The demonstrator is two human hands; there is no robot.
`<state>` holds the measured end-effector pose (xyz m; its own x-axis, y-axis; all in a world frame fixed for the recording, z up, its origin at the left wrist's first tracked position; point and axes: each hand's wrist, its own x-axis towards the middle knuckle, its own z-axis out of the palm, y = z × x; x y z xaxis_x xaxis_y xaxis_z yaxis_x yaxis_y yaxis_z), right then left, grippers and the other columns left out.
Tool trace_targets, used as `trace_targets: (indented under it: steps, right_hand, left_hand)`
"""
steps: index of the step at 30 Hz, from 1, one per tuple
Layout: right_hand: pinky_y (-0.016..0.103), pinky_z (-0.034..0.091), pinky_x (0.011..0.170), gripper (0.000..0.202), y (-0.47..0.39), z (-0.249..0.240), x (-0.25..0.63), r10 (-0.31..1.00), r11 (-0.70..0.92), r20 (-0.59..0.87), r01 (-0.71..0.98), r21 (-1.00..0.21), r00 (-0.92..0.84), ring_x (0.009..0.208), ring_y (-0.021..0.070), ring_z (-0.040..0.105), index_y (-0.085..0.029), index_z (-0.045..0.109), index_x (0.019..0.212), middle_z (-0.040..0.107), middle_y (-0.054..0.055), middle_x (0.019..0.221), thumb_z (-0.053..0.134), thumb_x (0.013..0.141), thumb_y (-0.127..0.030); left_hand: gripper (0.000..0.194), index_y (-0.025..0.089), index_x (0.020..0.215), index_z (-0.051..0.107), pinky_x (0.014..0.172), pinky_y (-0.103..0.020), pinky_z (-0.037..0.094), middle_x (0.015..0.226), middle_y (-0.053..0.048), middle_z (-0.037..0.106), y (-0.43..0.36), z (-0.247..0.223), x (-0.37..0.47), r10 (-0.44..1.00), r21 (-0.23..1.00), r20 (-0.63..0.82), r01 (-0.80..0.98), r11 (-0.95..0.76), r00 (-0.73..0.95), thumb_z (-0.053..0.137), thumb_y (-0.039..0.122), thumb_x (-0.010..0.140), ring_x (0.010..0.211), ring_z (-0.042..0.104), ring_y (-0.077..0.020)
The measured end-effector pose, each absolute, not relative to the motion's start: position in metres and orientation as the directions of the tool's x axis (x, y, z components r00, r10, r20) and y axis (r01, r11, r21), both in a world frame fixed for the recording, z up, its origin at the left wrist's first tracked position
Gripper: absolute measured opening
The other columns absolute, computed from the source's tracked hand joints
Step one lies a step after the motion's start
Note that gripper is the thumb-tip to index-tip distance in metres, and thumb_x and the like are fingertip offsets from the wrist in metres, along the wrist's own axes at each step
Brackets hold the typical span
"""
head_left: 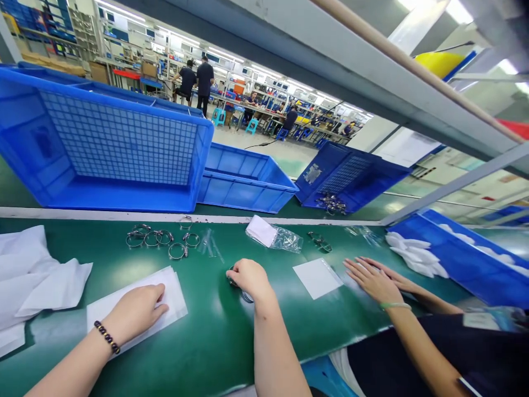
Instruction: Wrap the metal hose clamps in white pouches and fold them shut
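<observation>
My left hand (138, 311), with a beaded bracelet at its wrist, rests on a white paper sheet or packet (176, 292) at the left; its fingers are slightly bent and apart. Near the middle of the green table (206, 342), my right hand (250, 278) is closed on a metal ring clamp (247, 298), which shows partly beneath it. Several loose metal clamps (152, 238) lie beyond my left hand. Thin clear plastic pieces (210, 244) are to their right. Past my right hand is a clear bag with white paper (262, 231).
Crumpled white sheets (37, 275) lie at far left. Blue crates (119, 138) stand behind the table; one (351, 173) holds metal parts. At right, another person's hands (376, 281) are near a white sheet (317, 278). A grey beam (330, 44) crosses above.
</observation>
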<state>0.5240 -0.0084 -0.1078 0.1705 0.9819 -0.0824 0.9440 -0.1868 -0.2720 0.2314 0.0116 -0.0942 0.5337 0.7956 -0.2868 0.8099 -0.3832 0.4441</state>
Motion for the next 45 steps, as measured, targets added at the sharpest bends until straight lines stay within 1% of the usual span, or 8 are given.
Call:
trace_targets:
  steps: [10,16,21,24,26,31,39,45]
  right_hand:
    - [0.023,0.036,0.057,0.020,-0.015,-0.109,0.452,0.958,0.287,0.047,0.928,-0.236,-0.284,0.067,0.0136,0.056,-0.020,0.062,0.069,0.061,0.004,0.076,0.048,0.082,-0.025]
    - [0.023,0.035,0.056,0.025,-0.027,-0.109,0.428,0.703,0.709,0.308,0.666,-0.232,-0.641,0.064,0.0114,0.052,-0.021,0.063,0.076,0.059,0.001,0.072,0.045,0.088,-0.035]
    - [0.023,0.037,0.064,0.033,-0.015,-0.095,0.483,0.943,0.215,0.320,0.897,-0.385,-0.089,0.070,0.0123,0.055,-0.018,0.064,0.080,0.061,0.003,0.075,0.044,0.088,-0.043]
    - [0.023,0.035,0.059,0.038,-0.008,-0.094,0.530,0.933,-0.346,0.018,0.907,-0.241,0.360,0.069,0.0132,0.056,-0.018,0.064,0.069,0.061,0.005,0.078,0.042,0.088,-0.043]
    - [0.023,0.034,0.057,0.032,-0.006,-0.099,0.553,0.903,-0.427,-0.058,0.880,-0.210,0.425,0.069,0.0146,0.057,-0.018,0.065,0.071,0.061,0.006,0.078,0.046,0.085,-0.038]
    - [0.023,0.034,0.061,0.032,-0.006,-0.116,0.572,0.885,-0.464,-0.132,0.864,-0.194,0.446,0.085,0.0171,0.059,-0.022,0.066,0.098,0.059,0.008,0.106,0.047,0.075,-0.011]
    - [0.024,0.033,0.058,0.020,-0.004,-0.106,0.558,0.924,-0.380,-0.139,0.886,-0.265,0.355,0.078,0.0181,0.059,-0.018,0.066,0.076,0.066,0.006,0.081,0.046,0.076,-0.013]
    - [0.022,0.036,0.055,0.018,-0.014,-0.094,0.518,0.988,-0.072,0.049,0.727,-0.682,0.144,0.058,0.0116,0.051,-0.020,0.060,0.084,0.062,0.000,0.071,0.044,0.084,-0.029]
  left_hand:
    - [0.038,0.021,0.101,0.054,0.056,-0.025,0.036,0.072,-0.001,0.063,0.004,-0.097,0.244,0.819,0.849,-0.260,0.525,-0.059,0.512,0.040,0.052,0.085,0.055,0.052,-0.0147]
    - [0.043,0.017,0.068,0.046,0.037,-0.019,0.018,0.053,0.003,0.056,0.003,-0.102,0.250,0.677,0.903,-0.428,0.304,0.303,0.598,0.045,0.058,0.080,0.033,0.033,-0.0046]
    - [0.036,0.017,0.076,0.051,0.040,-0.019,0.031,0.069,0.000,0.061,0.006,-0.099,0.247,0.689,0.913,-0.409,0.283,0.296,0.599,0.048,0.052,0.081,0.043,0.048,-0.0079]
    - [0.030,0.017,0.073,0.058,0.056,-0.023,0.043,0.074,-0.002,0.061,0.005,-0.096,0.245,0.766,0.941,-0.253,0.335,0.053,0.590,0.049,0.043,0.083,0.061,0.055,-0.0125]
    - [0.028,0.017,0.069,0.060,0.068,-0.025,0.044,0.082,-0.003,0.060,0.005,-0.096,0.244,0.804,0.917,-0.105,0.370,-0.150,0.585,0.049,0.038,0.084,0.074,0.056,-0.0148]
    - [0.023,0.021,0.081,0.063,0.075,-0.026,0.044,0.098,-0.003,0.056,0.003,-0.099,0.240,0.811,0.777,0.093,0.467,-0.422,0.578,0.044,0.031,0.088,0.081,0.055,-0.0144]
    - [0.021,0.022,0.085,0.065,0.072,-0.024,0.047,0.095,-0.002,0.058,0.002,-0.099,0.239,0.784,0.720,0.201,0.454,-0.525,0.587,0.045,0.027,0.088,0.079,0.057,-0.0130]
    - [0.019,0.022,0.084,0.066,0.073,-0.024,0.047,0.093,-0.001,0.058,0.000,-0.103,0.240,0.794,0.706,0.208,0.474,-0.526,0.571,0.048,0.024,0.087,0.080,0.058,-0.0125]
